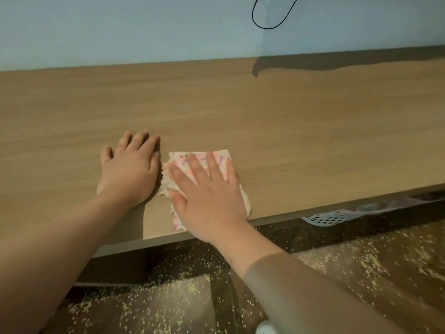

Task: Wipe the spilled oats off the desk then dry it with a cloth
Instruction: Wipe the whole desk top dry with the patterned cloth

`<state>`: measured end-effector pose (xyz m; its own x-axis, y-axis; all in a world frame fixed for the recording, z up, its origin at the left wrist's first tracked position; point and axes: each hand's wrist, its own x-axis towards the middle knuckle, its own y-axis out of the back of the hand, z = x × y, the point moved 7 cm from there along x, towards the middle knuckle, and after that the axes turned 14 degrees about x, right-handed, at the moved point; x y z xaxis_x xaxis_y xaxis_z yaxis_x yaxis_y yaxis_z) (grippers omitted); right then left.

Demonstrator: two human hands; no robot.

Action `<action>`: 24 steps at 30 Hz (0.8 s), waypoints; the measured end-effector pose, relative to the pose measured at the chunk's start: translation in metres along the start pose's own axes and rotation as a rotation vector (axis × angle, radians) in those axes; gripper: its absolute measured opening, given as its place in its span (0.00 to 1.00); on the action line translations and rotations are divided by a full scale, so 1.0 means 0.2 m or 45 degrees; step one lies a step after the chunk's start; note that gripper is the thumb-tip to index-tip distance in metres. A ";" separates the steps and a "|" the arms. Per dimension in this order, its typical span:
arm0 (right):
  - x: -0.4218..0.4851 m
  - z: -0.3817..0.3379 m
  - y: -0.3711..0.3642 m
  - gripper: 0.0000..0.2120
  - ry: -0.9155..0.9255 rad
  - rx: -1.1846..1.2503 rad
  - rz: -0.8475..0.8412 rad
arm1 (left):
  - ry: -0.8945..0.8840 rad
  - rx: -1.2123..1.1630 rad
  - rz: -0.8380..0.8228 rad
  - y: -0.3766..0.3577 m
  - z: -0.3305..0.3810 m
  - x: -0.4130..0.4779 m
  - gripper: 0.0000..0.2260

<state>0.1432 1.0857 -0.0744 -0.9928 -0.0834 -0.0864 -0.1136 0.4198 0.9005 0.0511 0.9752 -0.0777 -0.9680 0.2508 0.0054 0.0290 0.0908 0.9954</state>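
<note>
We find the left hand [130,165] flat on the wooden table [301,121], palm down, fingers straight and close together, holding nothing. The right hand [207,194] lies just beside it, palm down with fingers spread, pressing a folded white cloth [179,159] with pink and purple specks onto the table top near the front edge. We cannot tell whether the two hands touch. The oats [366,261] lie scattered over the dark floor [168,261] below that edge. A white perforated basket [332,217] shows under the table at the right. A black cable [269,26] hangs looped against the pale blue wall [120,27]
</note>
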 end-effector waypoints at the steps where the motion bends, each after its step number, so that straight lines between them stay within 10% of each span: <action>1: -0.04 -0.03 -0.01 0.24 0.056 -0.016 -0.035 | -0.007 -0.013 0.025 0.00 0.00 0.00 0.20; 13: -0.26 0.88 0.34 0.24 -0.632 -0.050 0.222 | 0.031 0.075 0.109 0.06 0.04 -0.05 0.19; 20: -0.21 0.33 0.13 0.23 0.030 -0.112 0.026 | 0.116 -0.018 0.136 0.10 0.15 -0.17 0.16; 24: -0.22 0.69 0.30 0.23 -0.123 -0.178 0.119 | 0.089 0.067 0.011 0.04 0.22 -0.22 0.20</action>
<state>0.1746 1.2400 -0.0752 -0.9986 0.0401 -0.0344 -0.0213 0.2916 0.9563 0.1053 1.0070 -0.0741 -0.9827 0.1840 0.0227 0.0490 0.1397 0.9890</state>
